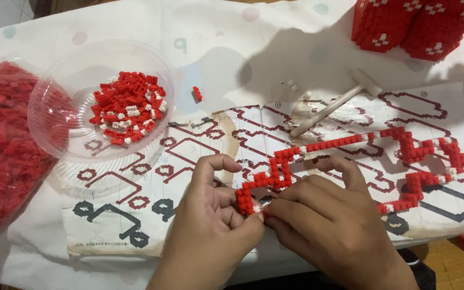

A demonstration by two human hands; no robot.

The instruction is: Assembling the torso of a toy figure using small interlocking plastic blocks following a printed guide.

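Between both hands' [210, 236] grip: red brick chain's [275, 174] end.

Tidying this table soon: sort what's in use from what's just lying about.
In use: left hand, right hand, red brick chain, instruction sheet, bowl of bricks.
Lying about: white tool, loose red brick, finished red blocks.

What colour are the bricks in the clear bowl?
Mostly red with some white, bricks in the bowl; head view.

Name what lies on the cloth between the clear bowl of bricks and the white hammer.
Head view: a small loose red brick piece lies between the clear bowl and white hammer.
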